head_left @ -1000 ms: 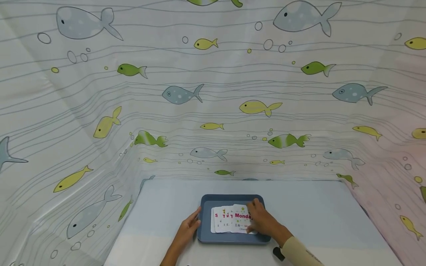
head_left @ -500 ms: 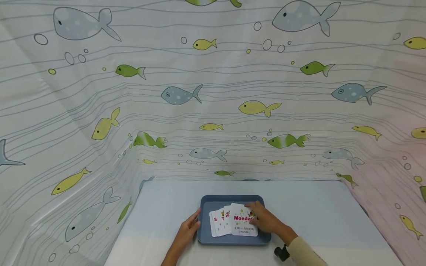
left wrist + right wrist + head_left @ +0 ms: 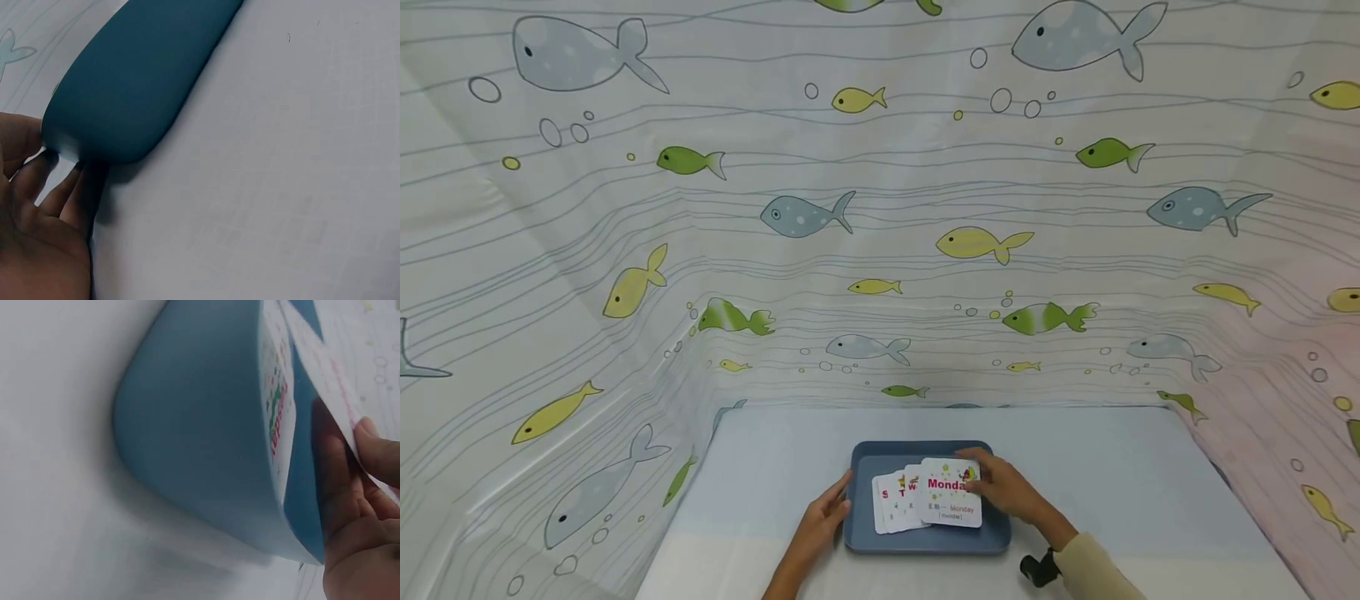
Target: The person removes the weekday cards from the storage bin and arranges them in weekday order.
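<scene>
Noted on worktop (image 3: pixel 1150 500): blue-grey tray (image 3: pixel 925 544), rectangular, rounded corners, raised wall all round. Inside tray, from centre toward three o'clock: Monday card (image 3: pixel 947 497), uppermost in a loose fan. White, round-cornered, printed face up. Read across its middle: "Monda" in bold red, last letter covered by thumb. Below, toward six o'clock: small Chinese characters, grey "Monday", then a bracketed line too fine to read. Green and yellow stars scattered about the lettering; small multicoloured picture toward one o'clock, partly behind fingers.

Under it and out toward nine o'clock: other cards (image 3: pixel 901 510), also white, overlapped and slightly skewed, with red initials S, T and W in sight.

Right hand (image 3: pixel 1011 492): pinching Monday card at its three o'clock edge, thumb on the face, fingers behind. In right wrist view, tilted up off the lower cards at the pinched side.

Left hand (image 3: pixel 824 517): grasping tray at its nine o'clock end, fingertips at the outer wall.

Also logged: black item (image 3: pixel 1040 569) at five o'clock of tray, by beige sleeve (image 3: pixel 1096 573); fish-printed sheeting (image 3: pixel 910 175) toward twelve o'clock.
</scene>
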{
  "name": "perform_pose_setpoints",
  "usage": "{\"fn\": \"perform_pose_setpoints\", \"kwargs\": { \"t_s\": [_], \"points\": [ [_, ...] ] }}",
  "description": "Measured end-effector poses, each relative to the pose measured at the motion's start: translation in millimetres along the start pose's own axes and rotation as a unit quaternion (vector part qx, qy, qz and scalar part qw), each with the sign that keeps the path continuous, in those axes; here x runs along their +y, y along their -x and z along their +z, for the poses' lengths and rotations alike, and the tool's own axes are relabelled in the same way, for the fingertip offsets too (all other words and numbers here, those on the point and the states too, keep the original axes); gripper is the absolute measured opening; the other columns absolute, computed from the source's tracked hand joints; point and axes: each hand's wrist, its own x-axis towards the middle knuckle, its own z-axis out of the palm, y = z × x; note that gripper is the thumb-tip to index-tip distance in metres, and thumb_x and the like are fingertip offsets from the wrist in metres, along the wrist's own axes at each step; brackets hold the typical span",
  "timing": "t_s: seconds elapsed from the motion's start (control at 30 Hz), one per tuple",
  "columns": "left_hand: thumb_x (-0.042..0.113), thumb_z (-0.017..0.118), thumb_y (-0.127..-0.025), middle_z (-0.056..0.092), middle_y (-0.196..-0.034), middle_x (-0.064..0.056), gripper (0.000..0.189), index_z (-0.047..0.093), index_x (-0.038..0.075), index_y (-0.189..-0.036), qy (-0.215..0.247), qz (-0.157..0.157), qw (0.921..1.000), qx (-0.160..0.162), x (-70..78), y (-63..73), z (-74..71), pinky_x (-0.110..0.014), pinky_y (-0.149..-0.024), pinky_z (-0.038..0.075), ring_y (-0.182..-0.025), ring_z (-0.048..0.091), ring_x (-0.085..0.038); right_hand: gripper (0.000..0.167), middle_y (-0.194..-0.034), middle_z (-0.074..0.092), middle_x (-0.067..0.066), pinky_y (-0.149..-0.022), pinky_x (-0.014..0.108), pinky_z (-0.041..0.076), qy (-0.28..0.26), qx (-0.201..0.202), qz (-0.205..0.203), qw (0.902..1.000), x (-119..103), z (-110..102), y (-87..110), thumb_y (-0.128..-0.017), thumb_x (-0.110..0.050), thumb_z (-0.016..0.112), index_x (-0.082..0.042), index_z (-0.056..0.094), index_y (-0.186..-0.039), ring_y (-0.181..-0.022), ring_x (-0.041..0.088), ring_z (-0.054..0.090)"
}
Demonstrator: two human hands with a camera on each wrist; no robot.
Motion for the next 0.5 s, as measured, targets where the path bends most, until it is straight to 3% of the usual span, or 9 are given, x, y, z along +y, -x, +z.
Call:
{"fn": "perform_pose_setpoints", "kwargs": {
  "t_s": [0.1,0.17,0.33,0.5],
  "points": [
    [0.021,0.055,-0.103,0.031,-0.161,-0.015,0.056,0.038,0.003,-0.153,-0.003,0.001,1.0,0.002,0.6,-0.2,0.4,-0.043,-0.117,0.029,-0.149,0.026,-0.041,0.049,-0.079,0.054,0.002,-0.052,0.024,0.041,-0.049,0.029,0.029,0.9979,-0.6,-2.0,1.5,-0.095,-0.016,0.068,-0.013,0.051,-0.14,-0.066,0.013,0.05],
    [0.022,0.056,-0.103,0.032,-0.161,-0.015,0.056,0.038,0.004,-0.152,-0.005,0.001,1.0,0.006,1.2,0.2,0.4,-0.043,-0.117,0.029,-0.148,0.027,-0.041,0.046,-0.076,0.05,0.003,-0.053,0.025,0.041,-0.081,0.042,0.041,0.995,-0.7,-3.6,2.5,-0.094,-0.015,0.068,-0.013,0.052,-0.137,-0.065,0.014,0.047],
    [0.022,0.056,-0.103,0.034,-0.161,-0.013,0.055,0.039,0.006,-0.152,-0.015,-0.007,0.9997,0.018,1.7,2.4,0.1,-0.042,-0.117,0.032,-0.147,0.03,-0.041,0.045,-0.076,0.053,0.002,-0.055,0.025,0.043,-0.09,0.047,0.042,0.994,4.9,-8.7,6.4,-0.095,-0.015,0.068,-0.015,0.053,-0.138,-0.067,0.012,0.049],
    [0.023,0.056,-0.102,0.032,-0.161,-0.015,0.056,0.039,0.005,-0.153,-0.006,-0.002,0.9999,0.008,0.4,2.4,1.9,-0.045,-0.117,0.031,-0.147,0.029,-0.043,0.048,-0.081,0.063,0.005,-0.06,0.027,0.05,-0.1,0.068,0.056,0.9911,11.5,-18.6,14.2,-0.095,-0.015,0.068,-0.019,0.052,-0.14,-0.074,0.016,0.057]
  ]
}}
